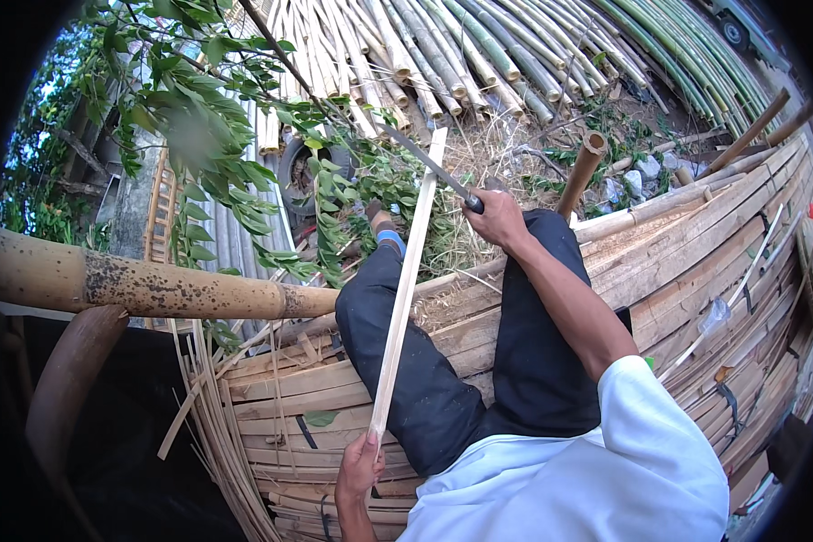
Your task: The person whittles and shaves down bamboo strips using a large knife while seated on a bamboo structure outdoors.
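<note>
My left hand point(359, 465) is closed round the near end of a long pale bamboo strip point(401, 312). The strip slants up and away across my left thigh, its far end beyond my knees. My right hand point(497, 219) grips the dark handle of a long-bladed knife point(434, 166). Its grey blade points to the far left and lies across the strip close to the far end; whether the edge cuts into it I cannot tell.
I sit on stacked wooden slats point(461, 348). A thick bamboo pole point(167, 282) runs at the left, and an upright bamboo post point(583, 172) rises by my right knee. Leafy branches point(217, 117) hang at far left near a tyre point(309, 176). Bamboo poles point(506, 54) lie beyond.
</note>
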